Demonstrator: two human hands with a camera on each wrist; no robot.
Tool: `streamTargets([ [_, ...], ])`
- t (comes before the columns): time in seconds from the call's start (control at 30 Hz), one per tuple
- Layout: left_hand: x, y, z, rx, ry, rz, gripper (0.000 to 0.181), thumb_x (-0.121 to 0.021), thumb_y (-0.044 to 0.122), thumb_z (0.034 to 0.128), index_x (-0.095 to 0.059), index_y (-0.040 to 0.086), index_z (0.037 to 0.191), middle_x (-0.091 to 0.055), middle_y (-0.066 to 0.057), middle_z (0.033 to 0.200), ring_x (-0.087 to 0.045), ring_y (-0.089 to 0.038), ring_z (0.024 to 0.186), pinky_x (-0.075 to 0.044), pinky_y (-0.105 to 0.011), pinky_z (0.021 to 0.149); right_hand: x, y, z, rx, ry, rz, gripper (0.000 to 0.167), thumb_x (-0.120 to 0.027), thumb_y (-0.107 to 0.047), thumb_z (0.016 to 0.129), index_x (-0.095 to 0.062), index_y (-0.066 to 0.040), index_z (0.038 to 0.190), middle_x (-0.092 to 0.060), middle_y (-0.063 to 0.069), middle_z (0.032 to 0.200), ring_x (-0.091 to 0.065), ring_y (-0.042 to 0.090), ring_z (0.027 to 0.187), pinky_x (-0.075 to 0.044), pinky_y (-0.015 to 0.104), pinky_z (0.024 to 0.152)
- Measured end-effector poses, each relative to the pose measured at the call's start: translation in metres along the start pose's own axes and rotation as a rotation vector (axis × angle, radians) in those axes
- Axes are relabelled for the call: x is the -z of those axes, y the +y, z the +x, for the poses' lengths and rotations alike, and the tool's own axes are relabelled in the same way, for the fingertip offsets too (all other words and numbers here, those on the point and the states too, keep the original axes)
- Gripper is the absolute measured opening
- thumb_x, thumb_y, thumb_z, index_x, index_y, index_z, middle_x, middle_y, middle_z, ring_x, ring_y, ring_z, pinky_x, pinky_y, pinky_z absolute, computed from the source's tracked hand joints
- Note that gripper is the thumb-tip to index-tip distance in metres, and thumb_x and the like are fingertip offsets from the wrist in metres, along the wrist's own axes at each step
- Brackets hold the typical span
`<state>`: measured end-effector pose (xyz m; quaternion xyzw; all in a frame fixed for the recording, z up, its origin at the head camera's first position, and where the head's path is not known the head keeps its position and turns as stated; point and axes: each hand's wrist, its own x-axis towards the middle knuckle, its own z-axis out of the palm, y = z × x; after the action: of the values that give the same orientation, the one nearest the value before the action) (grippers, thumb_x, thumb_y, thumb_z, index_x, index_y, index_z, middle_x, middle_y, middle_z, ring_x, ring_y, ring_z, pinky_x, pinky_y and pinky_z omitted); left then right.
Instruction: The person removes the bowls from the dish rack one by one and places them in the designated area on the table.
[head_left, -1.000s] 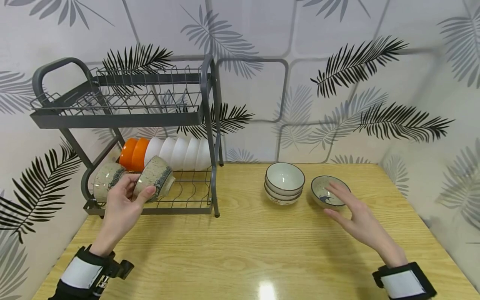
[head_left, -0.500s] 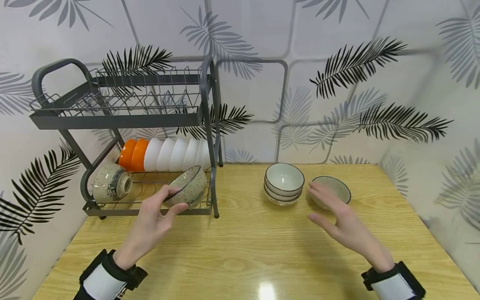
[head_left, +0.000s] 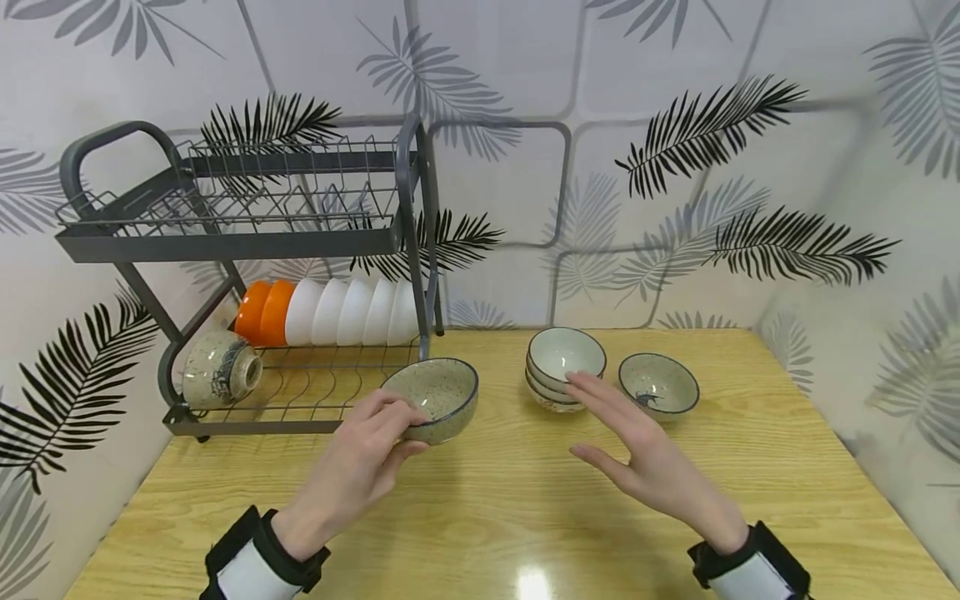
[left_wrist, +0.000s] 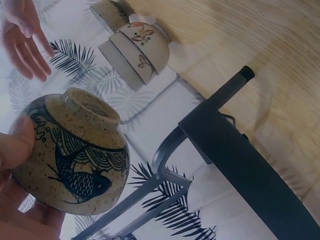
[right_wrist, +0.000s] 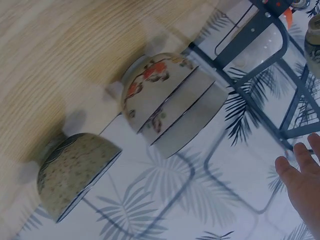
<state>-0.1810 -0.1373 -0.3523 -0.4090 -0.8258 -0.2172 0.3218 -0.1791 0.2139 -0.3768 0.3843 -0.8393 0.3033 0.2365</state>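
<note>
I am watching a person's left hand holding a speckled bowl, gripping its near edge with fingers over the rim and thumb below. The bowl is hanging mouth up, tilting slightly, above a wooden table, beside the right front corner of a dark two-tier rack. The left wrist view is showing a blue fish on its outside.

A moment ago this bowl was over the rack's lower shelf; now it is passing the rack's end, so the lifting-out looks finished. A second speckled bowl is lying on its side at the shelf's left end, in front of a row of orange bowls and white bowls.

The right hand is holding nothing; its fingers are stretching out straight, the thumb wide apart. It has been drifting left, from a lone bowl toward a stack of pale bowls, without touching either. The two hands are now nearer each other, with the carried bowl between them.
</note>
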Motion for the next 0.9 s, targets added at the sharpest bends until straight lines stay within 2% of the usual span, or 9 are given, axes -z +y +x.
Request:
streamTargets([
  [0.07, -0.004, 0.002, 0.0, -0.026, -0.004, 0.011, 0.03, -0.082, 0.007, 0.0777, -0.065, 0.01, 0.102, -0.071, 0.0, 0.098, -0.061, -0.017, 0.1, -0.056, -0.034, 0.084, -0.005, -0.004, 0.004, 0.026, -0.008, 0.012, 0.07, -0.077, -0.014, 0.088, -0.046, -0.004, 0.15, -0.047, 0.017, 0.155, -0.034, 0.023, 0.152, -0.021, 0.021, 0.127],
  [0.2, -0.013, 0.007, 0.0, -0.078, -0.027, 0.043, 0.027, -0.081, 0.012, 0.0785, -0.066, 0.012, 0.101, -0.068, 0.003, 0.096, -0.06, -0.018, 0.103, -0.056, -0.035, 0.089, -0.014, -0.009, 0.011, 0.088, -0.025, 0.025, 0.064, -0.072, -0.024, 0.094, -0.047, -0.003, 0.148, -0.046, 0.015, 0.156, -0.034, 0.023, 0.152, -0.022, 0.023, 0.127],
  [0.43, -0.029, 0.018, 0.001, -0.16, -0.08, 0.127, 0.03, -0.086, 0.017, 0.0748, -0.068, 0.016, 0.098, -0.068, 0.007, 0.094, -0.059, -0.015, 0.107, -0.053, -0.032, 0.099, -0.03, -0.016, 0.017, 0.219, -0.045, -0.028, 0.057, -0.069, -0.032, 0.095, -0.054, -0.001, 0.141, -0.052, 0.016, 0.15, -0.04, 0.028, 0.148, -0.023, 0.029, 0.128],
  [0.63, -0.038, 0.023, 0.002, -0.204, -0.106, 0.145, 0.03, -0.088, 0.018, 0.0743, -0.07, 0.018, 0.099, -0.067, 0.008, 0.095, -0.058, -0.015, 0.109, -0.052, -0.034, 0.103, -0.039, -0.018, 0.019, 0.299, -0.05, -0.061, 0.056, -0.081, -0.025, 0.084, -0.063, -0.002, 0.131, -0.063, 0.016, 0.136, -0.055, 0.031, 0.133, -0.029, 0.036, 0.127],
  [0.77, -0.043, 0.024, 0.001, -0.213, -0.121, 0.145, 0.027, -0.086, 0.019, 0.076, -0.071, 0.019, 0.098, -0.069, 0.008, 0.097, -0.058, -0.016, 0.111, -0.052, -0.035, 0.104, -0.042, -0.018, 0.02, 0.323, -0.04, -0.078, 0.053, -0.085, -0.022, 0.078, -0.067, -0.004, 0.124, -0.069, 0.011, 0.127, -0.063, 0.027, 0.121, -0.034, 0.039, 0.124],
  [0.9, -0.048, 0.024, 0.001, -0.235, -0.111, 0.153, 0.027, -0.086, 0.02, 0.0758, -0.07, 0.02, 0.097, -0.069, 0.009, 0.098, -0.059, -0.015, 0.111, -0.052, -0.035, 0.103, -0.044, -0.019, 0.021, 0.331, -0.042, -0.086, 0.051, -0.088, -0.019, 0.073, -0.07, -0.007, 0.119, -0.072, 0.006, 0.12, -0.066, 0.022, 0.115, -0.036, 0.04, 0.122],
])
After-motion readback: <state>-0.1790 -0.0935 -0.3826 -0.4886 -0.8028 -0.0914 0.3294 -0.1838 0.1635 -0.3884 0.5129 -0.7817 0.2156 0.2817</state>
